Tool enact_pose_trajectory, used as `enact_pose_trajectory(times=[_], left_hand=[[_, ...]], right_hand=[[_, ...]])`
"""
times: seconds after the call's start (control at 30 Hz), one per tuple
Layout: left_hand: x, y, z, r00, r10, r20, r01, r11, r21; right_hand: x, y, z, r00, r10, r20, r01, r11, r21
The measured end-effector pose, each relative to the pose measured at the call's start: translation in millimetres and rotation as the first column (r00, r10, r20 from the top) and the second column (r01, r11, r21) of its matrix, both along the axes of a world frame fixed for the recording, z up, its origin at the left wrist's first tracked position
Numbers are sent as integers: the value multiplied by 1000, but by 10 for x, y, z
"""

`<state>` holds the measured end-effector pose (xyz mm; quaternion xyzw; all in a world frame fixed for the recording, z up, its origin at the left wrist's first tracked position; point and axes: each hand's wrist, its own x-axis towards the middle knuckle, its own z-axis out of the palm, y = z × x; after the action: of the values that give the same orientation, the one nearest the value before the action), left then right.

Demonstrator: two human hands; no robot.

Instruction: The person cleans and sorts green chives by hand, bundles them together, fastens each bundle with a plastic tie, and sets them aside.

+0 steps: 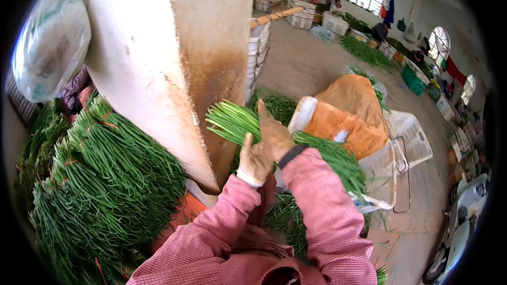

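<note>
A bunch of green chives [232, 121] is held in front of me, its pale cut ends to the left and its long leaves trailing right beneath my right forearm. My left hand [253, 162] is closed around the bunch from below, thumb up against the stems. My right hand [277, 136] grips the bunch from the near right side, with one digit pointing up; its other fingers are partly hidden. A white band shows at the left wrist and a dark band at the right.
Tied chive bunches [111, 179] are piled at left beside a pillar [211, 47]. A hanging plastic bag [53, 37] is at upper left. A white crate [380, 179] with orange lining [343, 121] stands at right. Farther back are stacked crates [302, 5], people and a scooter [459, 232].
</note>
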<state>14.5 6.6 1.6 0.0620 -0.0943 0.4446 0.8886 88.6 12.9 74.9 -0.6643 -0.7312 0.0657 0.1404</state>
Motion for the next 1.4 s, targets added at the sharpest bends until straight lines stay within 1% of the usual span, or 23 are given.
enact_pose_trajectory(times=[0.03,0.07,0.1,0.17,0.2,0.33,0.4,0.5,0.57,0.63,0.67,0.8,0.87,0.93,0.97,1.0,1.03,1.07,1.1,1.17,1.2,1.3,1.4], left_hand=[[-98,149,-3,989,-53,135,64,995,-78],[-138,231,-31,995,-41,91,52,991,-123],[-146,254,-79,995,-35,95,47,991,-122],[-78,207,-176,985,164,-54,-168,982,-85],[-102,143,-122,1000,0,-19,-2,997,-71],[281,-171,-190,973,-178,-147,186,982,45],[465,-465,-213,927,-297,-231,308,951,14],[639,-791,-233,849,-424,-314,478,870,119],[645,-952,-9,764,-343,-547,527,820,222],[757,-1015,-106,605,-125,-786,612,704,360],[855,-1064,-188,600,-30,-799,573,713,404],[1131,-1089,33,487,141,-862,410,835,368],[1191,-1043,325,523,84,-848,334,895,295],[1292,-919,385,705,313,-636,122,831,543],[1316,-894,487,742,379,-553,38,800,599],[1300,-836,539,738,384,-555,38,797,602],[1252,-752,579,592,664,-457,122,487,865],[1212,-713,617,456,860,-229,274,110,956],[1187,-753,627,450,864,-228,278,107,954],[1138,-906,616,239,961,137,298,-207,932],[1119,-936,600,160,966,204,325,-247,913],[1095,-1050,559,77,941,330,481,-325,814],[1113,-965,409,172,973,153,471,-218,855]], right_hand=[[-84,223,-149,996,69,51,-74,991,109],[-182,215,21,997,25,74,-20,997,-72],[-147,237,-52,996,31,78,-25,997,-72],[57,97,-352,998,52,-31,-49,994,93],[80,-185,-308,1000,12,13,-15,983,182],[391,-1000,-382,950,-282,-131,301,942,152],[618,-1320,-572,911,-272,-311,368,876,312],[761,-1720,-739,773,-337,-538,485,860,158],[665,-1947,-674,673,-304,-675,543,822,171],[728,-2022,-896,406,-123,-906,480,872,97],[667,-2058,-908,389,-162,-907,565,819,97],[535,-2100,-1345,-82,108,-991,608,793,37],[467,-2152,-1315,-118,167,-979,594,802,65],[498,-2181,-1356,-81,182,-980,581,808,102],[542,-2150,-1560,-615,334,-714,497,867,-23],[550,-2131,-1599,-925,336,-179,353,933,-69],[537,-2154,-1631,-927,333,-173,349,935,-67],[503,-2200,-1540,-764,341,-548,457,885,-86],[485,-2198,-1521,-660,322,-679,500,863,-76],[448,-2196,-1483,-408,236,-882,591,805,-58],[463,-2178,-1601,-223,57,-973,676,729,-112],[465,-2180,-1696,-40,-138,-990,749,652,-121],[482,-2208,-1700,55,-200,-978,769,633,-86]])
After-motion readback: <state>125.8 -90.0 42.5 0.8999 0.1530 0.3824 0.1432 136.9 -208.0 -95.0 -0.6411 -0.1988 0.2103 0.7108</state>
